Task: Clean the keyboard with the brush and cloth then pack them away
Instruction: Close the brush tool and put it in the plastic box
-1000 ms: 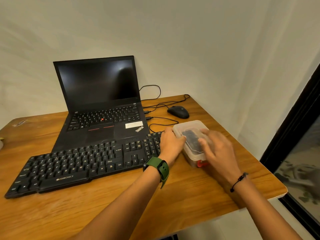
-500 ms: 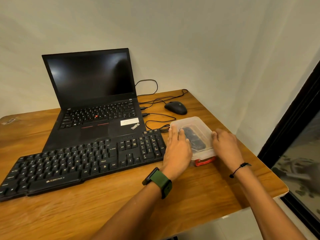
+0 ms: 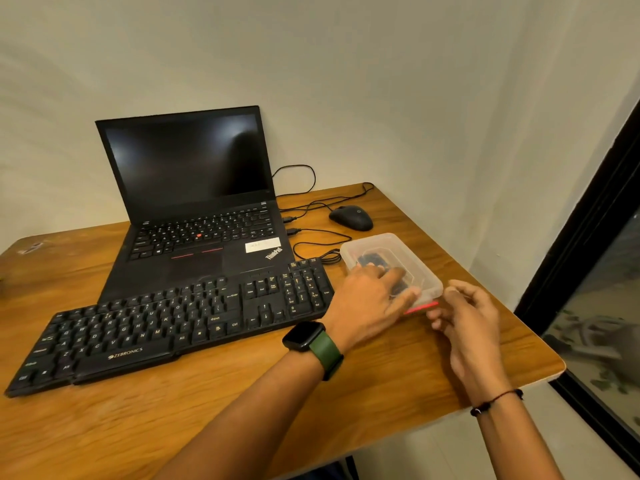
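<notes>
Left hand (image 3: 372,299): laid flat on the box (image 3: 408,258) lid, fingers straight — nothing gripped.
Right hand (image 3: 467,320): loosely curled just beside the box, empty.
Keyboard (image 3: 173,320): left of the box.

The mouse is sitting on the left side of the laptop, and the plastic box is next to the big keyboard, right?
Not quite. The head view shows the mouse on the laptop's right side. The plastic box is indeed beside the big keyboard.

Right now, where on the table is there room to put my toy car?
Bare wood runs along the near edge of the table, in front of the keyboard, and at the far left beside the laptop. The right side is crowded: mouse, cables, plastic box and both hands.
</notes>
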